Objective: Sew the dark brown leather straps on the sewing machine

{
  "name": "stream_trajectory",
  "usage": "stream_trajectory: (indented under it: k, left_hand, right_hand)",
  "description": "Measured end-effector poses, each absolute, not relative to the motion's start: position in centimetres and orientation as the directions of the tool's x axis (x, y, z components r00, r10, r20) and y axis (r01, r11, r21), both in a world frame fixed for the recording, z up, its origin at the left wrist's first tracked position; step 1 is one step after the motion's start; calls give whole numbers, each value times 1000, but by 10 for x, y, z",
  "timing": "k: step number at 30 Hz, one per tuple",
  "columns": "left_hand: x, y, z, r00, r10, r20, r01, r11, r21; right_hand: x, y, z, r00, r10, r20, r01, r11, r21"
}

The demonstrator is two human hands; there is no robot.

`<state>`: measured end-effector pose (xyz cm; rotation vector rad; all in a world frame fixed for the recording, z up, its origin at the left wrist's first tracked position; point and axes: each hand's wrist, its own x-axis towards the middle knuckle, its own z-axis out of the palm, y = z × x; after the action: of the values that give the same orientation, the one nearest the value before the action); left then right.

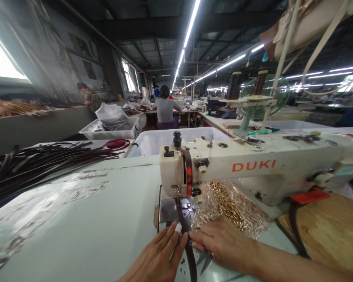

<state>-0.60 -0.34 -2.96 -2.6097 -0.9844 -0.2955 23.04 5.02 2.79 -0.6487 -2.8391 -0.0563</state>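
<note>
A sewing machine (211, 160) marked DUKI stands on a pale green table. A dark brown leather strap (190, 258) runs from under its needle area toward me. My left hand (161, 252) lies flat beside the strap, fingers stretched out and fingertips at its left edge. A white wrap (179, 227) covers one fingertip. My right hand (223, 244) is closed, its index fingertip at the strap's right edge. Grey scissor blades (205, 261) stick out below its curled fingers; the handles are hidden in the palm.
A clear bag of gold metal clasps (229, 205) lies behind my right hand. Dark straps (47, 166) are heaped at the left. A white bin (176, 135) stands behind the machine. Right of it is a round wooden board (332, 231). A person (165, 109) sits farther back.
</note>
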Motion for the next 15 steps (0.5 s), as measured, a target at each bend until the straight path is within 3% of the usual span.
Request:
stream_trajectory:
  k: [15]
  left_hand:
    - [-5, -6, -24, 725, 633, 270, 687, -693, -218]
  right_hand:
    - [230, 50, 29, -878, 423, 223, 431, 902, -15]
